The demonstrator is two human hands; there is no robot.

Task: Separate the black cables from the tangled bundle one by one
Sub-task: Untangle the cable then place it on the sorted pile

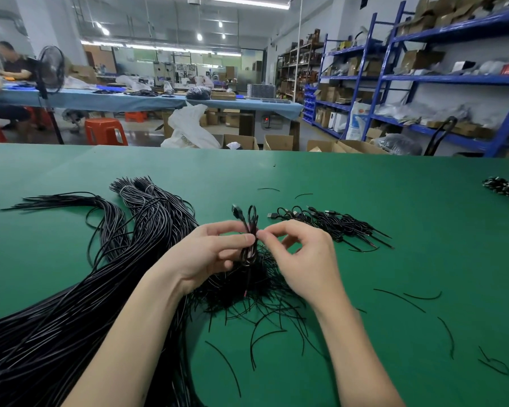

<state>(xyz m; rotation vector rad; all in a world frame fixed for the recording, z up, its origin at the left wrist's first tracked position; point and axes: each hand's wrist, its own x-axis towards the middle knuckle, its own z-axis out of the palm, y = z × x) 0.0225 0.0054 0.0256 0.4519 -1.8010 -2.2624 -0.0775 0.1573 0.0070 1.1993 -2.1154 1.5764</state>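
Cable coil mid-separation

Both hands pinched one coil above the tangle on the counter: left hand gripping its middle, right hand nipping a strand. Next, probably, a gentle pull free.

The coiled black cable I hold stands upright above the green table, its USB plug tilted at the top. Under it lies a tangle of thin black ties; the big loose cable bundle sprawls left, coiled finished cables right.
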